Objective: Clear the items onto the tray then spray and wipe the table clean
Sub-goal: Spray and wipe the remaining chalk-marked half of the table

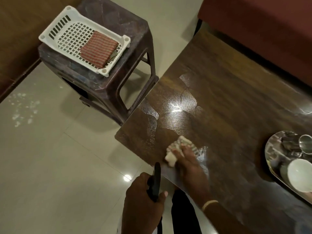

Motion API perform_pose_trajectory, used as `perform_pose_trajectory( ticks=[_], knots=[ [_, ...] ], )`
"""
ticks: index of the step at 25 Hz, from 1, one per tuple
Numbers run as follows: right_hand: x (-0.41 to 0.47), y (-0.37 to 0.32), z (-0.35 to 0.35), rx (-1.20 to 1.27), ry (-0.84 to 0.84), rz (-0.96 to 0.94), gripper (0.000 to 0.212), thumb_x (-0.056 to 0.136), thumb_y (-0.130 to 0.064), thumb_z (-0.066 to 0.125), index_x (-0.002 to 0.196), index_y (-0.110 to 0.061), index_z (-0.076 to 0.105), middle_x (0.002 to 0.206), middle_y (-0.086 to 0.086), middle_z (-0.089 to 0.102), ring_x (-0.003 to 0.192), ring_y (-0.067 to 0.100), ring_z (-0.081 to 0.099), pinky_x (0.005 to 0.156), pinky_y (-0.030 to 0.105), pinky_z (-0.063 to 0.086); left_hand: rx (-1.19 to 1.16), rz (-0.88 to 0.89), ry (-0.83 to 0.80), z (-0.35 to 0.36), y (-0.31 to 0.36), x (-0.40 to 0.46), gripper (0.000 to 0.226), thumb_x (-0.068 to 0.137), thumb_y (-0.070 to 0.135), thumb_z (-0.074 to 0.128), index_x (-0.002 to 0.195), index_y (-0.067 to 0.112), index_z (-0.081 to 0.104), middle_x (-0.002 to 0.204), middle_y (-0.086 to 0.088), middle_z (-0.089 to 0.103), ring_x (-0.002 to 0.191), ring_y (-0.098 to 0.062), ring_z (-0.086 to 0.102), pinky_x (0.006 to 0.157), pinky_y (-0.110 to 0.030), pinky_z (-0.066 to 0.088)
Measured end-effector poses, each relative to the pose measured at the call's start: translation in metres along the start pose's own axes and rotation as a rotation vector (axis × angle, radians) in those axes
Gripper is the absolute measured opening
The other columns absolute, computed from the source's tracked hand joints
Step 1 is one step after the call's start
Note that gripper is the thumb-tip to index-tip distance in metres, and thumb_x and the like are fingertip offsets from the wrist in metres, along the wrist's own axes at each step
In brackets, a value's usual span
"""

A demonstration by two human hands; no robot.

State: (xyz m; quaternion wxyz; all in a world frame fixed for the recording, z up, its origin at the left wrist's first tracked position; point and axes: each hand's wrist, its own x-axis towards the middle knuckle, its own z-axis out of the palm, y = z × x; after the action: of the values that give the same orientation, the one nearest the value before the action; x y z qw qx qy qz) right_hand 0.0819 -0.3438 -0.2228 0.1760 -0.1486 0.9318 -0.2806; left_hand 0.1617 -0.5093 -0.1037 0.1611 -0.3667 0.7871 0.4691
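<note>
The steel tray (276, 176) at the counter's (228, 102) right edge holds a white bowl (299, 174) and steel cups (305, 143). The white basket (55, 26) on the stool (108, 81) holds a folded striped cloth (99, 48). The right hand (189, 162) presses a bunched rag (175, 149) on the counter's near corner; the left hand (143, 196) grips a black spray handle (156, 179).

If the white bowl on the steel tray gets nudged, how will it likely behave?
The white bowl looks ceramic, so probably stiff and breakable. On the shiny steel tray it would likely slide easily. It seems wide and low, so unlikely to tip.
</note>
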Motion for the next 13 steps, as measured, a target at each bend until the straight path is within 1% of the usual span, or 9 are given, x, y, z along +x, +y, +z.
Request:
perform_pose_trajectory(
  ticks=[2, 3, 4, 5, 6, 8, 9, 11, 13],
  knots=[
    [0.005, 0.026, -0.023, 0.098, 0.216, 0.261, 0.056, 0.092, -0.006, 0.06, 0.138, -0.037, 0.054, 0.157, -0.009, 0.03, 0.143, 0.019, 0.036, 0.108, 0.024, 0.034, 0.023, 0.028, -0.035, 0.003, 0.0, -0.001, 0.037, 0.063, 0.037, 0.087, 0.082, 0.027, 0.057, 0.069, 0.011, 0.064, 0.067, -0.008, 0.063, 0.056, -0.007, 0.042],
    [0.007, 0.026, -0.023, 0.097, 0.27, 0.313, 0.056, 0.092, -0.005, 0.059, 0.139, -0.034, 0.054, 0.157, -0.006, 0.032, 0.143, 0.02, 0.035, 0.111, 0.027, 0.034, 0.034, 0.042, -0.042, 0.005, 0.001, 0.0, 0.037, 0.064, 0.036, 0.086, 0.083, 0.028, 0.057, 0.071, 0.012, 0.064, 0.068, -0.006, 0.063, 0.056, -0.006, 0.042],
    [0.004, 0.018, -0.016, 0.065, 0.262, 0.302, 0.057, 0.092, -0.004, 0.059, 0.141, -0.033, 0.052, 0.158, -0.003, 0.032, 0.145, 0.022, 0.032, 0.113, 0.036, 0.036, 0.04, 0.053, -0.037, 0.006, 0.002, 0.0, 0.036, 0.064, 0.035, 0.086, 0.083, 0.028, 0.056, 0.071, 0.013, 0.063, 0.069, -0.005, 0.062, 0.055, -0.006, 0.042],
    [-0.007, 0.009, -0.004, 0.027, 0.19, 0.232, 0.062, 0.092, -0.006, 0.061, 0.144, -0.037, 0.047, 0.159, -0.002, 0.03, 0.147, 0.021, 0.027, 0.114, 0.043, 0.036, 0.042, 0.059, -0.031, 0.009, 0.005, 0.0, 0.035, 0.065, 0.033, 0.086, 0.081, 0.028, 0.056, 0.071, 0.013, 0.062, 0.068, -0.004, 0.061, 0.054, -0.005, 0.042],
    [-0.027, 0.002, 0.008, 0.01, 0.078, 0.158, 0.07, 0.092, -0.008, 0.063, 0.145, -0.046, 0.04, 0.16, -0.005, 0.025, 0.149, 0.019, 0.021, 0.115, 0.046, 0.033, 0.039, 0.064, -0.03, 0.011, 0.008, 0.0, 0.035, 0.065, 0.033, 0.086, 0.079, 0.029, 0.055, 0.07, 0.013, 0.062, 0.068, -0.003, 0.06, 0.054, -0.005, 0.042],
    [-0.069, 0.008, 0.004, -0.046, -0.049, 0.071, 0.085, 0.09, -0.012, 0.068, 0.142, -0.064, 0.025, 0.159, -0.016, 0.019, 0.15, 0.011, 0.016, 0.114, 0.041, 0.034, 0.036, 0.087, -0.037, 0.017, 0.011, 0.0, 0.035, 0.066, 0.032, 0.086, 0.076, 0.03, 0.052, 0.068, 0.014, 0.061, 0.065, -0.001, 0.059, 0.057, -0.004, 0.044],
    [-0.077, 0.021, -0.009, -0.063, -0.041, 0.061, 0.086, 0.088, -0.012, 0.07, 0.139, -0.066, 0.026, 0.157, -0.018, 0.021, 0.148, 0.01, 0.021, 0.112, 0.037, 0.036, 0.043, 0.102, -0.043, 0.021, 0.011, 0.0, 0.035, 0.067, 0.032, 0.085, 0.075, 0.032, 0.051, 0.068, 0.016, 0.06, 0.065, 0.0, 0.059, 0.057, -0.003, 0.044],
    [-0.063, 0.048, -0.033, -0.009, 0.047, 0.127, 0.071, 0.088, -0.01, 0.067, 0.139, -0.054, 0.042, 0.155, -0.013, 0.029, 0.145, 0.015, 0.03, 0.112, 0.03, 0.035, 0.077, 0.114, -0.057, 0.026, 0.01, -0.002, 0.034, 0.069, 0.034, 0.083, 0.076, 0.034, 0.05, 0.071, 0.02, 0.06, 0.067, 0.001, 0.06, 0.055, -0.003, 0.043],
    [-0.015, 0.054, -0.045, 0.053, 0.173, 0.204, 0.057, 0.092, -0.009, 0.058, 0.139, -0.039, 0.052, 0.156, -0.004, 0.035, 0.146, 0.016, 0.031, 0.114, 0.035, 0.035, 0.095, 0.118, -0.063, 0.03, 0.008, -0.003, 0.032, 0.069, 0.033, 0.083, 0.08, 0.033, 0.052, 0.074, 0.019, 0.061, 0.069, -0.002, 0.061, 0.055, -0.004, 0.042]
  ],
)
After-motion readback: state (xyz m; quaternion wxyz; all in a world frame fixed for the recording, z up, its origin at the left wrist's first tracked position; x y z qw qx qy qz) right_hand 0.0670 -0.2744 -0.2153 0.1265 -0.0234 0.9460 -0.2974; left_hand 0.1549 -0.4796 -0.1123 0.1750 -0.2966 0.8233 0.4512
